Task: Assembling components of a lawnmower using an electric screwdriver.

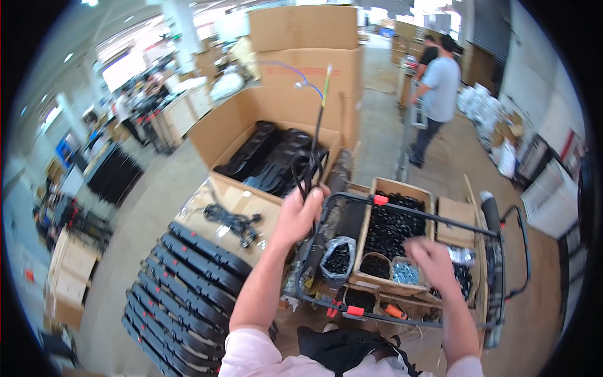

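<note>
My left hand is closed around a bundled black power cable, which stands up above the fist. Its stripped end splits into a blue and a yellow-green wire. My right hand hovers over a partitioned box, its fingers curled; whether anything is in them is hidden. Small black parts fill the box's large section, and silvery screws lie just left of the right hand. A black tubular frame with red clips rests across the box, between my arms.
More black cables lie on cardboard at the left. Beside it stands a row of black plastic housings. Ahead is an open carton of black mouldings. A plastic bag and an orange-handled tool sit nearby. Two people stand farther off.
</note>
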The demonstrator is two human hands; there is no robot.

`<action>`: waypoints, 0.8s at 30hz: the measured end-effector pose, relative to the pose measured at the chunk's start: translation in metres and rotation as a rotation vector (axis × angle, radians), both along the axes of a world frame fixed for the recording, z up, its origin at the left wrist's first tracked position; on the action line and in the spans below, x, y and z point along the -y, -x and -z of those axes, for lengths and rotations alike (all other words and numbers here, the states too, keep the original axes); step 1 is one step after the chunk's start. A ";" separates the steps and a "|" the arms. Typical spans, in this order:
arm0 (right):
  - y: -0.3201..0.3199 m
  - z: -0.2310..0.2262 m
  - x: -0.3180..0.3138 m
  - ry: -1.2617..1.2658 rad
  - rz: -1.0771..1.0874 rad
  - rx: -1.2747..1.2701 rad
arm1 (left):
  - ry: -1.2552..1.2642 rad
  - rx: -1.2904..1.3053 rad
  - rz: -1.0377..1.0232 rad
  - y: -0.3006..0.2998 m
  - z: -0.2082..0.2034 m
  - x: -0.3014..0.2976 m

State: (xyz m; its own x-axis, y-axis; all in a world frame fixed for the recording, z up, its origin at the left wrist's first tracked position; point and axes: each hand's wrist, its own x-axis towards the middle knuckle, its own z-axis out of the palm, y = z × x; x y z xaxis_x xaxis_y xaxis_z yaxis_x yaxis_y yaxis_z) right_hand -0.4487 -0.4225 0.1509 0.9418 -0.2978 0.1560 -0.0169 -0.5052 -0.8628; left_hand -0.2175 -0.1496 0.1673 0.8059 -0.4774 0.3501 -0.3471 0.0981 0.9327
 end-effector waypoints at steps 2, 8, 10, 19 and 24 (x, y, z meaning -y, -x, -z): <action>-0.048 -0.049 -0.011 -0.264 -0.083 0.026 | 0.048 -0.216 0.267 0.032 0.016 0.021; -0.109 -0.034 0.012 -0.380 -0.080 0.040 | 0.212 -0.778 0.757 0.098 0.080 0.104; -0.105 -0.009 0.032 -0.674 0.050 0.069 | 0.316 -0.931 0.804 0.114 0.090 0.125; -0.068 0.035 0.073 -1.328 0.414 0.219 | 0.264 -1.298 0.968 0.182 0.121 0.131; -0.032 0.015 0.132 -1.309 0.531 0.313 | 0.220 -1.299 0.926 0.251 0.106 0.119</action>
State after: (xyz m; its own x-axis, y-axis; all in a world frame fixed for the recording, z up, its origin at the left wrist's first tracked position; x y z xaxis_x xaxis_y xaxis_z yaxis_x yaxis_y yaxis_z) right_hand -0.4171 -0.5545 0.1354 0.6559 -0.6825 -0.3225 0.3244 0.6407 -0.6959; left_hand -0.4690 -0.2687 0.0615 0.0755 -0.9804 -0.1819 0.8800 -0.0203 0.4746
